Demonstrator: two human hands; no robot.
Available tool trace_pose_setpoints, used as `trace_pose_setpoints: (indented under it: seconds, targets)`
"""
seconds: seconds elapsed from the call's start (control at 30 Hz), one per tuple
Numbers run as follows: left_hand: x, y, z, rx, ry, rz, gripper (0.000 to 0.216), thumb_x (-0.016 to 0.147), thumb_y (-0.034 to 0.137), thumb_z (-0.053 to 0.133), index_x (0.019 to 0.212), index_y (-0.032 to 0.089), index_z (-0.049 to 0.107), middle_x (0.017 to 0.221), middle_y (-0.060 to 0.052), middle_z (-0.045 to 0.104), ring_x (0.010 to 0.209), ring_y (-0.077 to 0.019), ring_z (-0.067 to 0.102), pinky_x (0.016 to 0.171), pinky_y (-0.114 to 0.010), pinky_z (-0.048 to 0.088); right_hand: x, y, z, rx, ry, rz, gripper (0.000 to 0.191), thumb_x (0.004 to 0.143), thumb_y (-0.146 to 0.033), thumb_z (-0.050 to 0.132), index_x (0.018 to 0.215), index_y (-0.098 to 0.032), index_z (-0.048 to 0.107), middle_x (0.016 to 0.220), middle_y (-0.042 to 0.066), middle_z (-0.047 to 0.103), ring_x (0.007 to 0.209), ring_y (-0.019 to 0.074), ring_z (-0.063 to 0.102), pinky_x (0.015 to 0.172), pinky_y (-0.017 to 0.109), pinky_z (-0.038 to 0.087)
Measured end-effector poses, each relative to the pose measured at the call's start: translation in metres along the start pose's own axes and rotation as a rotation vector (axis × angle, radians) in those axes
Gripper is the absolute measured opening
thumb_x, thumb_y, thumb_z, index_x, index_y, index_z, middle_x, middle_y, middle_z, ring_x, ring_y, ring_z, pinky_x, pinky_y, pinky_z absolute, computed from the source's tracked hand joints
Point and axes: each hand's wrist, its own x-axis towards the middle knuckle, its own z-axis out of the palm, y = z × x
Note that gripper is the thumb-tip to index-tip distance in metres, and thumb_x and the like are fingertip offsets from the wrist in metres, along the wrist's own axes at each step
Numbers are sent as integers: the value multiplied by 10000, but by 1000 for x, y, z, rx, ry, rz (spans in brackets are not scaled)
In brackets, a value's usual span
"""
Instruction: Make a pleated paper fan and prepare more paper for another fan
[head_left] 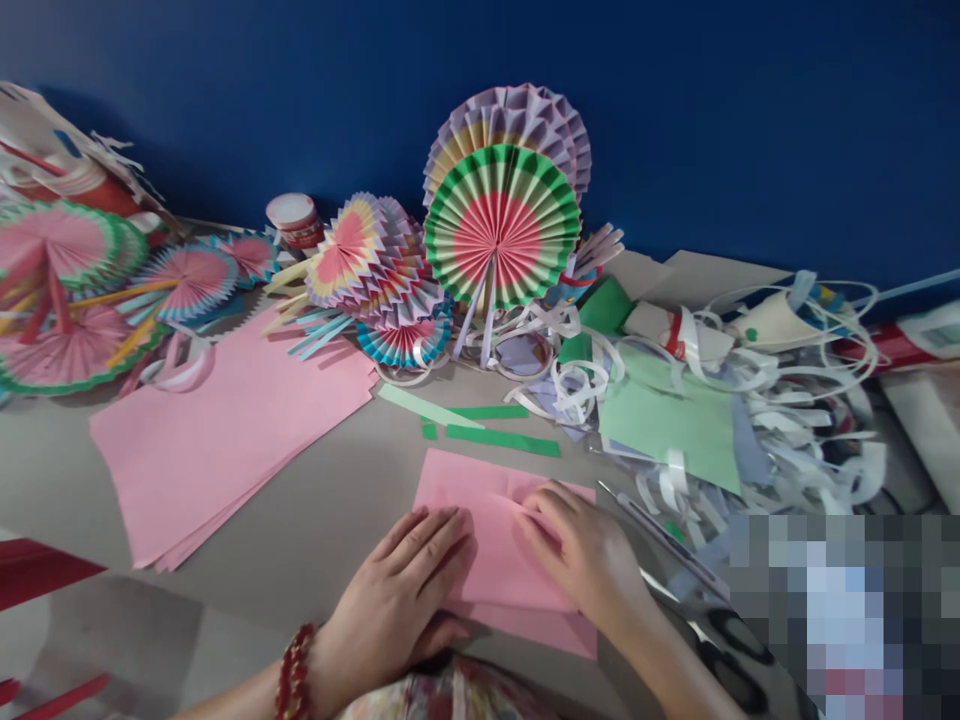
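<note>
Two hands, left hand (409,590) and right hand (581,555), press flat on pink sheet (495,530).

pink sheet (487,530): matt paper | fan (501,228): pleated paper | table (315,520): smooth, matt

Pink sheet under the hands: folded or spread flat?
Folded in part. The pink sheet shows a raised crease by the right hand, and a second layer peeks out below; the left hand rests flat on it.
</note>
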Motion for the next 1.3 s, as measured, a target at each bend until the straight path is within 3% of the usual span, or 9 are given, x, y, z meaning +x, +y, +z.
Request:
trace_pose_setpoints:
  seconds: [0.1, 0.33, 0.6, 0.83, 1.1, 1.3]
  targets:
    - [0, 0, 1, 33, 8, 17, 692, 948, 633, 446, 1448, 155, 469, 1552, -76, 414, 1441, -263, 350, 1230, -436, 229, -3, -4, -2, -19, 11, 17, 198, 997, -242, 429, 837, -232, 545, 833, 29, 657, 717, 171, 635, 646, 284, 429]
    - [-2, -3, 7, 67, 35, 39, 703, 929, 654, 466, 1430, 162, 496, 1529, -91, 447, 1428, -271, 376, 1242, -437, 190, -22, -8, -3, -160, 145, 87, 195, 984, -202, 426, 1146, -211, 534, 903, 78, 715, 775, 232, 677, 656, 335, 482]
    - [-2, -9, 12, 80, 103, 70, 671, 920, 642, 497, 1408, 182, 530, 1503, -83, 485, 1397, -255, 419, 1249, -413, 170, -29, -2, 6, -109, 252, 198, 191, 987, -221, 434, 1160, -202, 513, 837, 67, 682, 752, 222, 667, 649, 330, 503]
    - [-3, -11, 14, 106, 107, 87, 662, 918, 638, 507, 1407, 193, 536, 1501, -78, 488, 1385, -251, 436, 1243, -407, 186, -30, 0, 9, 43, 254, 257, 239, 965, -191, 464, 1204, -201, 477, 773, 8, 606, 684, 180, 608, 685, 308, 493]
    - [-2, -11, 13, 98, 108, 93, 673, 911, 633, 524, 1408, 179, 535, 1499, -88, 488, 1394, -261, 421, 1247, -418, 169, -33, 0, 9, 51, 260, 291, 269, 954, -186, 471, 1223, -201, 471, 839, 27, 596, 741, 188, 606, 706, 300, 486]
    - [0, -10, 12, 81, 103, 85, 665, 918, 623, 518, 1403, 168, 540, 1490, -100, 497, 1382, -272, 438, 1237, -422, 203, -29, -3, 5, 116, 257, 297, 114, 915, -137, 478, 977, -223, 521, 932, 53, 597, 821, 188, 606, 726, 284, 478]
